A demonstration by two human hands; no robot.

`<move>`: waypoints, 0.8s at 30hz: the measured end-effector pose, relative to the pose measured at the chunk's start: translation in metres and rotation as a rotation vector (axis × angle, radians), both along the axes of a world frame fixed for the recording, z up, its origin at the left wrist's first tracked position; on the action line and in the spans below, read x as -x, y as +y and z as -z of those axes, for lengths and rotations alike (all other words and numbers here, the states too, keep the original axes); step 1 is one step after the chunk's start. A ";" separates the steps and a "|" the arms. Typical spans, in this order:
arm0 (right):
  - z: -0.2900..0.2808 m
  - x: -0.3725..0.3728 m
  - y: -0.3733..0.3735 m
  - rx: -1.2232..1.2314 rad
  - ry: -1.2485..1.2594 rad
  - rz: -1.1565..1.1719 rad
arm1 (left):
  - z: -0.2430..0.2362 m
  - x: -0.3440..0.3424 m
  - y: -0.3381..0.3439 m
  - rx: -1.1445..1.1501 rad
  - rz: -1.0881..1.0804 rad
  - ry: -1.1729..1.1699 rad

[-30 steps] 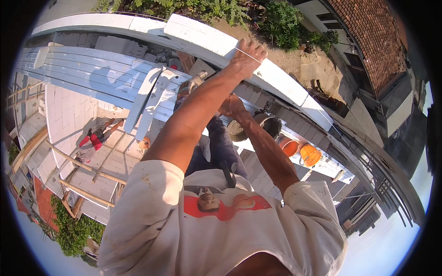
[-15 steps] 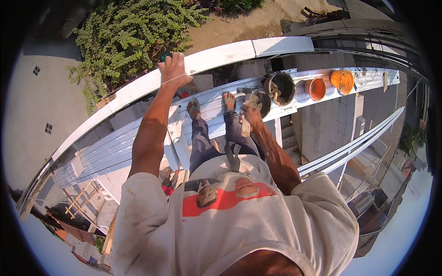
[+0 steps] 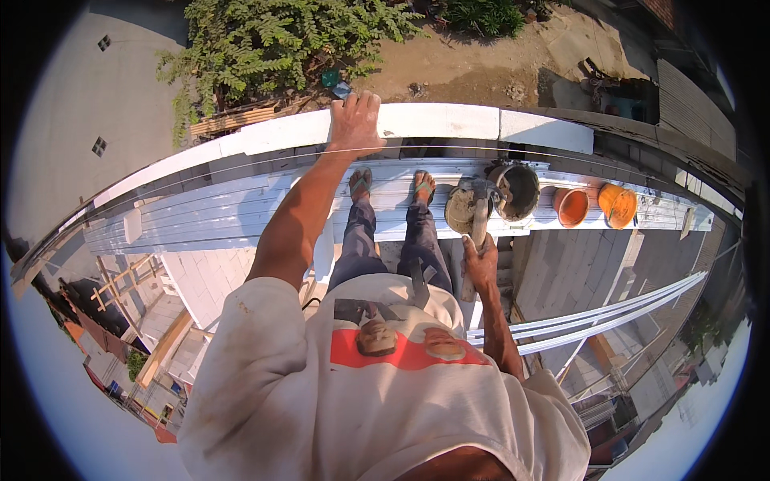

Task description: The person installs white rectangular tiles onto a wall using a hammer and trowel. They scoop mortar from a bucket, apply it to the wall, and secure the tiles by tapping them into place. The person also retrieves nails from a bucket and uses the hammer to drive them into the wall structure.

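Note:
My left hand point(image 3: 357, 124) grips the top of a white block wall point(image 3: 449, 122), its fingers curled over the far edge. My right hand point(image 3: 481, 263) is closed around the handle of a hammer point(image 3: 480, 228), held upright in front of my right thigh. Behind the hammer's head is a shallow round pan of grey mortar point(image 3: 460, 210), partly covered by it in view. Touching or nearly touching the pan is a dark mortar-smeared bucket point(image 3: 517, 192). A thin white string point(image 3: 449, 147) runs along the wall's near side, passing by my left wrist.
My sandalled feet point(image 3: 425, 186) stand on ribbed metal planks point(image 3: 393, 172). Two orange buckets point(image 3: 572, 207) sit farther right on them. Gaps open below the planks' near edge. Metal channels point(image 3: 609, 313) lie at right. Beyond the wall, the ground point(image 3: 449, 72) and a leafy bush point(image 3: 273, 48) lie lower.
My right hand has moved the hammer rightward, now in front of the mortar pan. My left hand keeps its hold on the wall. The view has shifted, showing more ground beyond the wall.

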State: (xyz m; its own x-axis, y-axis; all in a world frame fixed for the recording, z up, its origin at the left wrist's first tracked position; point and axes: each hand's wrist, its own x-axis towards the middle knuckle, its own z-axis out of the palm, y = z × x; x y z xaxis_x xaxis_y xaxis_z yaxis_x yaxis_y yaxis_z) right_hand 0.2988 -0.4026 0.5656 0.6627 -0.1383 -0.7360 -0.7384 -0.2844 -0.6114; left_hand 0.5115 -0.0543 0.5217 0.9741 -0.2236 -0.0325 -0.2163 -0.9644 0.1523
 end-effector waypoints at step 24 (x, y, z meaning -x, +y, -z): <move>-0.012 -0.160 0.012 0.472 -0.404 -0.687 | 0.001 0.000 0.002 -0.002 -0.044 0.106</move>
